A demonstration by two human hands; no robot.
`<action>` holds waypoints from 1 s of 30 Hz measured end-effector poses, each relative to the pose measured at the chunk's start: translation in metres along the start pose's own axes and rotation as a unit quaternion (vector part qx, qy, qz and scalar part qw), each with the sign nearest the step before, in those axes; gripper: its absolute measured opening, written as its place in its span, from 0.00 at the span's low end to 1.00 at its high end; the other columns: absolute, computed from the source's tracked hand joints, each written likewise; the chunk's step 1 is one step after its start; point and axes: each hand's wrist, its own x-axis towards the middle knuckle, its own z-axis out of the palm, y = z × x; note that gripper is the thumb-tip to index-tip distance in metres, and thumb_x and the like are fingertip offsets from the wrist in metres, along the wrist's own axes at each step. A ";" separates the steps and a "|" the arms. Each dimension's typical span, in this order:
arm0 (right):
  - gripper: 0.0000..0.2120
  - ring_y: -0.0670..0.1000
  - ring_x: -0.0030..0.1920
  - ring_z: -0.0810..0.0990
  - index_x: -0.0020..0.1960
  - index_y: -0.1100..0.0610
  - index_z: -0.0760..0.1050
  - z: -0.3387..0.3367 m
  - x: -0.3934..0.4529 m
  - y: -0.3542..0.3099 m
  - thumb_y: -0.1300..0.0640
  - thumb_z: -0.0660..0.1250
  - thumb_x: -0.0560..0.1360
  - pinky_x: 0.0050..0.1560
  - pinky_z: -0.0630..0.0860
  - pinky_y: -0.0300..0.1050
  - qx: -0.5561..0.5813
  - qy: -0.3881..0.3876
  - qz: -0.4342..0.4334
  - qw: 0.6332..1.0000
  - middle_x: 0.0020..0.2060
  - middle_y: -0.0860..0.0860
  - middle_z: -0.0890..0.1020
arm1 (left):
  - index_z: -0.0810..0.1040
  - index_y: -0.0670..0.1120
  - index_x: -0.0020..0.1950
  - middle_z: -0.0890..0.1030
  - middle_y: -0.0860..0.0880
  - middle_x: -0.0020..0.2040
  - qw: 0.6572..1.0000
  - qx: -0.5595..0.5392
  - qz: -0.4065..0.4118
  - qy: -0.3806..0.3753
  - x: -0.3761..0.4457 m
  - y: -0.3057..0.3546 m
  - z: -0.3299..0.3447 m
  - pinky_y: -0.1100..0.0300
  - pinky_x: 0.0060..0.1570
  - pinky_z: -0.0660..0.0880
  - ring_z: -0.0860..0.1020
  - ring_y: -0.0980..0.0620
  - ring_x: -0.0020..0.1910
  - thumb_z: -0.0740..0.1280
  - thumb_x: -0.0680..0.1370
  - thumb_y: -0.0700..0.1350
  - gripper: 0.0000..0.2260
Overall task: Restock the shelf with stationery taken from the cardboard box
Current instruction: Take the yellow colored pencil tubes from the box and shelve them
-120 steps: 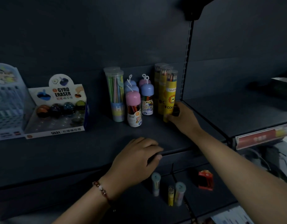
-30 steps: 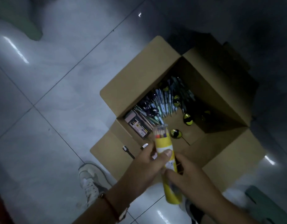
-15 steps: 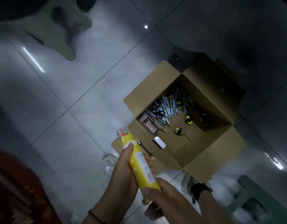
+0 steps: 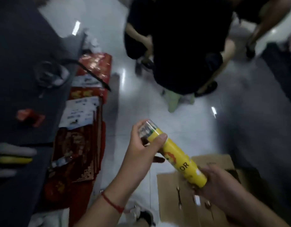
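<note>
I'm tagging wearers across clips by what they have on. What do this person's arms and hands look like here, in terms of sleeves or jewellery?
Both forearms are bare, with no sleeves reaching into view. The left hand has a thin red cord bracelet around its wrist, with a small pale bead or clasp near it. The right hand shows no bracelet, ring or watch, though it is motion-blurred. No gloves on either hand.

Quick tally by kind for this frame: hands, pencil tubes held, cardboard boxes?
Hands: 2, left hand and right hand
Yellow pencil tube: 1, gripped by both hands
Cardboard box: 1
Total: 4
</note>
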 end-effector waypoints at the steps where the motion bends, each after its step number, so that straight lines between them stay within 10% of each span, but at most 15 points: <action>1: 0.34 0.57 0.34 0.81 0.49 0.62 0.84 0.031 0.002 -0.015 0.43 0.79 0.48 0.32 0.77 0.45 -0.067 -0.025 -0.018 0.997 0.43 0.62 0.83 | 0.71 0.63 0.59 0.82 0.55 0.45 0.999 0.015 0.026 0.025 -0.008 0.023 -0.025 0.51 0.35 0.80 0.84 0.46 0.41 0.74 0.73 0.47 0.20; 4: 0.34 0.53 0.45 0.83 0.59 0.46 0.78 0.135 0.019 -0.053 0.45 0.78 0.53 0.44 0.80 0.47 -0.315 -0.060 -0.080 0.944 0.49 0.49 0.84 | 0.71 0.58 0.57 0.81 0.54 0.40 0.990 0.041 0.077 0.114 -0.022 0.081 -0.110 0.45 0.35 0.82 0.83 0.48 0.36 0.76 0.72 0.51 0.18; 7: 0.28 0.45 0.40 0.81 0.56 0.41 0.76 0.242 0.047 -0.065 0.47 0.78 0.57 0.42 0.80 0.43 -0.451 -0.065 -0.164 0.875 0.43 0.43 0.82 | 0.71 0.55 0.58 0.79 0.56 0.42 0.968 0.058 0.136 0.201 -0.044 0.123 -0.200 0.66 0.34 0.77 0.80 0.65 0.35 0.71 0.76 0.50 0.14; 12: 0.26 0.48 0.36 0.79 0.52 0.48 0.78 0.380 0.079 -0.074 0.45 0.76 0.55 0.37 0.79 0.48 -0.483 -0.160 -0.194 0.839 0.40 0.47 0.83 | 0.69 0.63 0.64 0.80 0.61 0.53 0.947 0.087 0.188 0.245 -0.087 0.172 -0.331 0.65 0.50 0.76 0.79 0.64 0.51 0.74 0.72 0.57 0.24; 17: 0.28 0.44 0.45 0.83 0.55 0.37 0.79 0.485 0.106 -0.073 0.36 0.76 0.55 0.53 0.79 0.51 -0.554 -0.247 -0.250 0.755 0.46 0.43 0.84 | 0.64 0.66 0.68 0.81 0.58 0.53 0.911 0.106 0.216 0.335 -0.142 0.200 -0.408 0.57 0.45 0.80 0.81 0.58 0.47 0.73 0.75 0.52 0.27; 30: 0.19 0.40 0.48 0.82 0.58 0.39 0.76 0.746 0.161 -0.055 0.51 0.76 0.70 0.51 0.79 0.43 -0.534 -0.497 -0.355 0.585 0.48 0.39 0.83 | 0.58 0.64 0.74 0.82 0.55 0.51 0.716 0.244 0.262 0.599 -0.208 0.291 -0.543 0.54 0.49 0.81 0.83 0.55 0.48 0.73 0.75 0.48 0.34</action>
